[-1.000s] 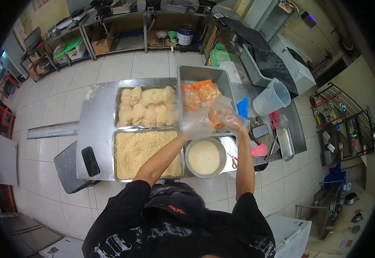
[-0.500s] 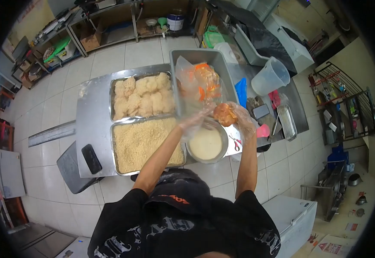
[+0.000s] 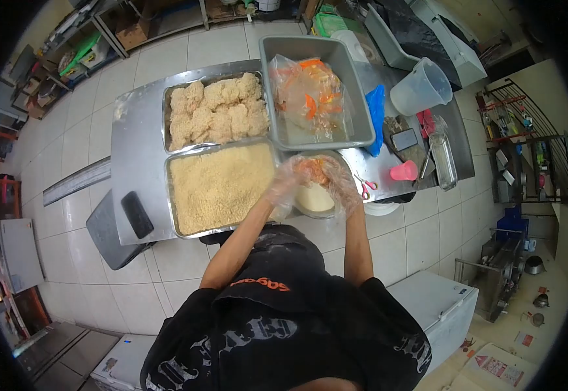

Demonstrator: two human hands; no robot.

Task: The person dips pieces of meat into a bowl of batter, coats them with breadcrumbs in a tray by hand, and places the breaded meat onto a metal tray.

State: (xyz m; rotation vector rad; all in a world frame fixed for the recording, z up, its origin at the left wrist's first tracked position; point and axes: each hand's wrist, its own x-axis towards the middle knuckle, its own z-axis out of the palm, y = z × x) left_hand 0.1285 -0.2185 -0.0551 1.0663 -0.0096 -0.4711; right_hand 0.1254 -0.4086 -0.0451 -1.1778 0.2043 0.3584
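Both my hands wear clear plastic gloves and come together over a round bowl of pale batter. My left hand and my right hand hold an orange-red piece of meat between them, its lower side close to the batter. Whether it touches the batter I cannot tell. To the left lies a metal tray of dry crumbs. Beyond that tray, crumb-coated pieces fill a second one. A deep grey tub behind the bowl holds a clear plastic bag with orange contents.
Scissors, a pink cup and a blue plastic bag lie right of the bowl. Farther right are a translucent bucket and a long metal container. A black phone sits at the table's left end.
My hands have brought the meat down and left, from the bowl's right rim to over the batter. My left hand now grips it too. The camera view has shifted.
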